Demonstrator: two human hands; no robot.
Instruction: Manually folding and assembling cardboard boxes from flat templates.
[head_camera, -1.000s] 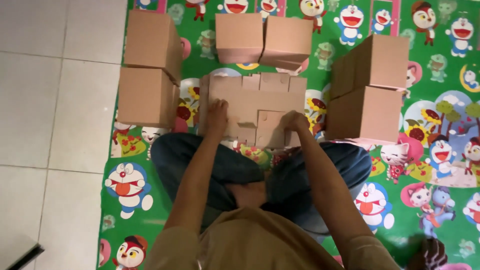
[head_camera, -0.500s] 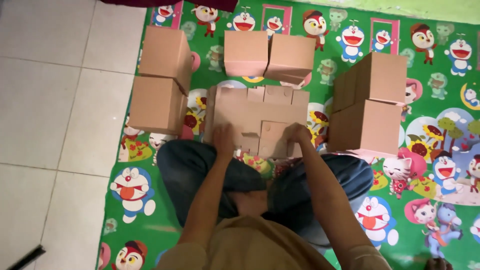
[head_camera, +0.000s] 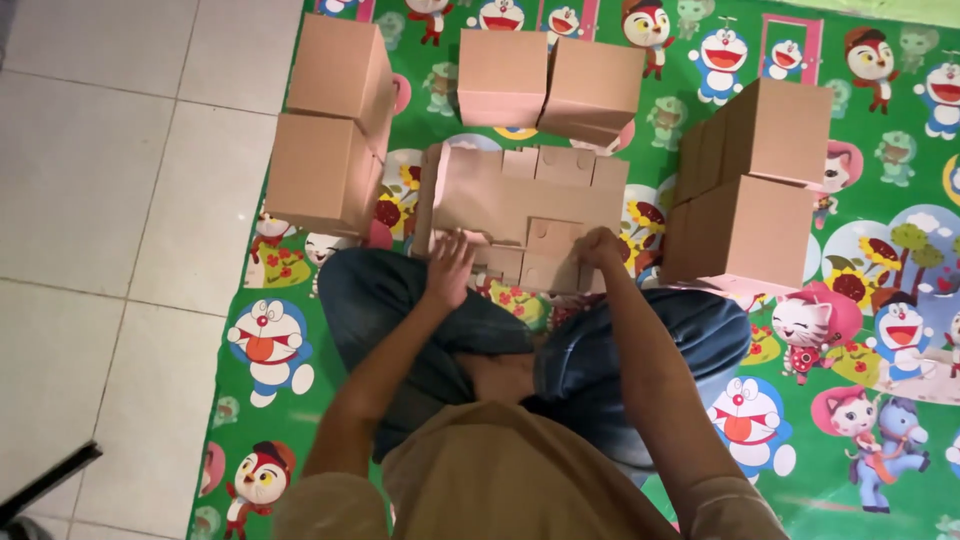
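The near edge of the flat cardboard box (head_camera: 520, 205) is covered by both hands: the left hand (head_camera: 447, 268) lies over its lower left part, the right hand (head_camera: 598, 246) over its lower right flaps, and the fingers of the right hand curl out of sight behind the card, so its grip cannot be told. Behind that box, the two boxes (head_camera: 548, 85) lean together, hiding their meeting sides. Right of it, the stacked boxes (head_camera: 755, 185) hide the mat (head_camera: 860, 330) beneath. The mat's cartoon prints are cut off at the top and right edges. Below the box, the person's knees hide more mat.
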